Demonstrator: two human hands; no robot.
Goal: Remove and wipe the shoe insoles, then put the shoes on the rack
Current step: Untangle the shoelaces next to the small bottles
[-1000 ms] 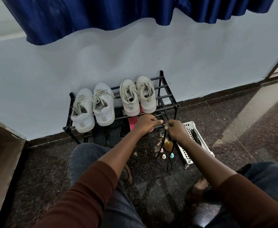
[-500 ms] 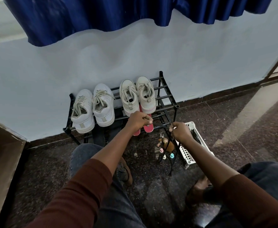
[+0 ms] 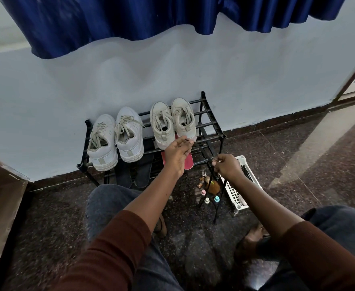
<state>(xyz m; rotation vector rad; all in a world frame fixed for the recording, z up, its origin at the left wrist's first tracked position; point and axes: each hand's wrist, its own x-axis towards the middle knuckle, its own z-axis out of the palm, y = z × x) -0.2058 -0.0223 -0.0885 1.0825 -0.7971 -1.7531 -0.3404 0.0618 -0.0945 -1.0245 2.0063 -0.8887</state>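
Two pairs of sneakers stand on the top shelf of a black shoe rack [image 3: 211, 122] against the wall: a white pair [image 3: 128, 135] on the left and a beige pair [image 3: 162, 124] on the right. Red insoles [image 3: 188, 163] and dark insoles [image 3: 143, 173] lie under the shelf. My left hand [image 3: 177, 153] is raised in front of the beige pair and pinches one end of a thin black lace [image 3: 201, 151]. My right hand [image 3: 227, 167] grips the same lace lower down to the right, and its loose ends hang toward the floor.
A white plastic basket [image 3: 234, 193] sits on the dark stone floor right of the rack. Small bottles [image 3: 207, 200] and a brown item stand beside it. A brown box [image 3: 0, 198] is at the left. A blue curtain [image 3: 130, 15] hangs above. My knees fill the foreground.
My hands were together at the rack's front edge. My left hand has risen up and left, drawing the black lace out between the hands; my right hand has shifted slightly right.
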